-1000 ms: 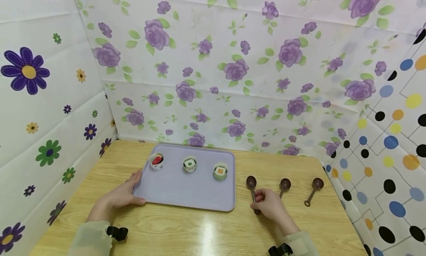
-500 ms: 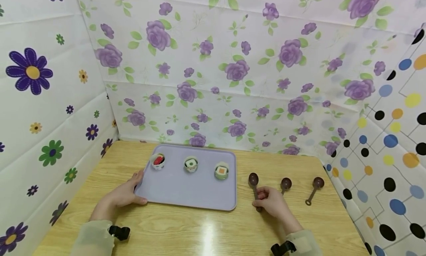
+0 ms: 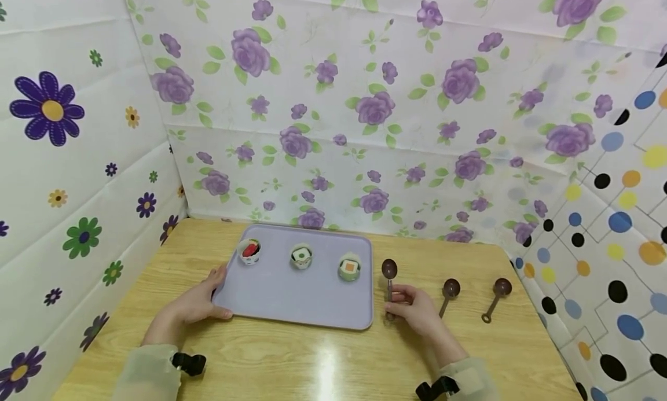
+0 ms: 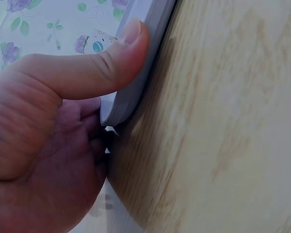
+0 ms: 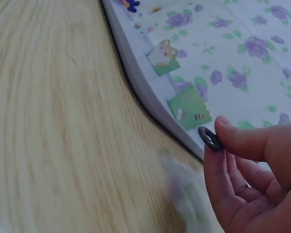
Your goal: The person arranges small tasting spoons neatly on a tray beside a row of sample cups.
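Observation:
My right hand (image 3: 417,311) pinches a dark brown scoop-like spoon (image 3: 389,269) by its handle, just right of the lilac tray (image 3: 292,302). Its round bowl points toward the back wall. In the right wrist view, the ring at the handle's end (image 5: 210,139) shows between thumb and fingers. My left hand (image 3: 193,301) holds the tray's near left corner, thumb along the front edge and fingers at the left side. Three small cups stand on the tray: a white one (image 3: 248,259) with something red, a patterned one (image 3: 301,264) and a green one (image 3: 348,275), each with white food-like pieces.
Two more brown spoons lie on the wooden table to the right: one (image 3: 451,289) partly behind my right hand, another (image 3: 502,287) nearer the right wall. Printed cloth walls (image 3: 323,175) enclose the table at the back and both sides.
My right hand has carried the spoon a little toward the back and left, nearer the tray's right edge. The left hand stays at the tray corner.

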`<state>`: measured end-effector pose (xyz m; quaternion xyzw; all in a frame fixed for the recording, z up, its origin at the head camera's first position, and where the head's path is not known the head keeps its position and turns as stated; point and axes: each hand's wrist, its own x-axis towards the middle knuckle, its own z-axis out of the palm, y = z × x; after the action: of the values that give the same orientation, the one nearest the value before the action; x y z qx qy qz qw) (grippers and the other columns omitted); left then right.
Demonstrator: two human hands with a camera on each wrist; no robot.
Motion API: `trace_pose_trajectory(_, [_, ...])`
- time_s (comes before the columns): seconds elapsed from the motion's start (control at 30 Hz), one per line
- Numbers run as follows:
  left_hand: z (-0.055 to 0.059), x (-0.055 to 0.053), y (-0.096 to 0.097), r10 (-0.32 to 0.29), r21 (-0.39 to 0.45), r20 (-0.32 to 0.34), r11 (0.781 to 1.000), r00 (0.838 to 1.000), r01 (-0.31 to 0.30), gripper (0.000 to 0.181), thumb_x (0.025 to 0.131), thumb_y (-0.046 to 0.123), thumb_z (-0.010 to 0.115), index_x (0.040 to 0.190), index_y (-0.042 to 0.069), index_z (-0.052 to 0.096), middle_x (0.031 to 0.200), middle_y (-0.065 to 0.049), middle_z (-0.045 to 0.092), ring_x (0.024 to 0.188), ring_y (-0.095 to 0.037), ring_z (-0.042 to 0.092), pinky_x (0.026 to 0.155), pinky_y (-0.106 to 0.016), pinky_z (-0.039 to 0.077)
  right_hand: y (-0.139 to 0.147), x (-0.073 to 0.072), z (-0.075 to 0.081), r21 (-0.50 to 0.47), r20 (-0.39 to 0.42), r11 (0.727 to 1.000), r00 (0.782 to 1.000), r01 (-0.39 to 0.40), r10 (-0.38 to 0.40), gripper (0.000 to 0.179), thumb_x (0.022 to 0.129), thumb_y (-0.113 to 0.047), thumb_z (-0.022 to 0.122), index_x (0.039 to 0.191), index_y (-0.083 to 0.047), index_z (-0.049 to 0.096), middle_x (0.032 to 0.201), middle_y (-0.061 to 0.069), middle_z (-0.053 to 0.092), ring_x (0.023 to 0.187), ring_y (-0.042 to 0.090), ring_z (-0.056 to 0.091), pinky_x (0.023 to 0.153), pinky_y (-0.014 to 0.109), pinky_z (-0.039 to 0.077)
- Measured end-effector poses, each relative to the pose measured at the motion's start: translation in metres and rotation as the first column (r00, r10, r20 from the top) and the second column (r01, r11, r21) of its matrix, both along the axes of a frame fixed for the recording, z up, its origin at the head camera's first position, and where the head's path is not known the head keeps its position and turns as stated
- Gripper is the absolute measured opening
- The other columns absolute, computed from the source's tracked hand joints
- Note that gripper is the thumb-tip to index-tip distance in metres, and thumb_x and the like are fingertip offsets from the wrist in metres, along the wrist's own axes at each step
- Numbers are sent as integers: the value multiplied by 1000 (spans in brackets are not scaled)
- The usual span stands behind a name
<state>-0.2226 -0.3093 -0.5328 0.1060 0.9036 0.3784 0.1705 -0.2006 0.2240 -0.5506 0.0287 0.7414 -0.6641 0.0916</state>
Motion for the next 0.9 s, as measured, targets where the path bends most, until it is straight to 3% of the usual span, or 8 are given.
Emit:
trace_pose_trajectory(0.4, [-3, -1, -1, -1, 8, -5, 1000, 1000, 1, 132, 81, 32, 94, 168, -4, 2, 174, -32, -2, 159, -54, -5, 124, -73, 2, -59, 7, 13, -7, -52, 999, 998, -39, 39, 55, 91, -3, 84, 139, 9, 61, 112, 14, 69, 93, 17, 69, 75, 24, 60])
trace_pose_trajectory(0.7, [0, 1, 1, -4, 27, -21, 1000, 1000, 5, 132, 80, 29, 95, 168, -5, 3, 173, -33, -2, 158, -56, -6, 122, -74, 1, -115, 14, 18, -61, -79, 976, 976, -208, 203, 53, 91, 1, 80, 139, 10, 60, 116, 16, 71, 97, 17, 71, 81, 25, 60])
trace_pose_trajectory(0.9, [-1, 3, 2, -3, 26, -21, 1000, 1000, 3, 132, 80, 31, 95, 168, -5, 4, 172, -35, -2, 157, -57, -6, 122, -74, 2, -159, 11, 13, -88, -63, 965, 968, -247, 242, 53, 88, 9, 79, 138, 9, 61, 113, 14, 72, 94, 18, 72, 83, 32, 63])
